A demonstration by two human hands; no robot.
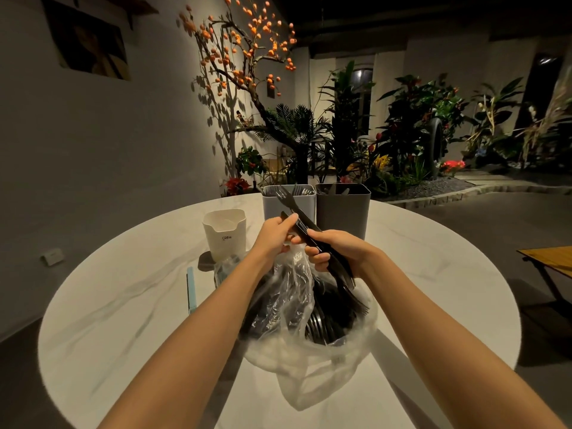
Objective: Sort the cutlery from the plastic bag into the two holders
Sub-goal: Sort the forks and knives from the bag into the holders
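A clear plastic bag [309, 345] full of black plastic cutlery lies open on the round white table [123, 305]. My right hand [337, 249] grips a bundle of black cutlery [328, 252] above the bag, the pieces slanting up to the left. My left hand [275, 233] pinches a black fork [289, 199] in that bundle, whose tines reach up in front of the light grey holder [278, 205]. A dark grey holder [343, 209] stands right beside it. Both holders show cutlery at their rims.
A small white cup-like container [224, 233] stands left of the holders, on a dark coaster. A pale blue strip [191, 289] lies on the table at the left. Plants and a tree with orange fruit stand behind the table. A wooden table edge [548, 258] shows at right.
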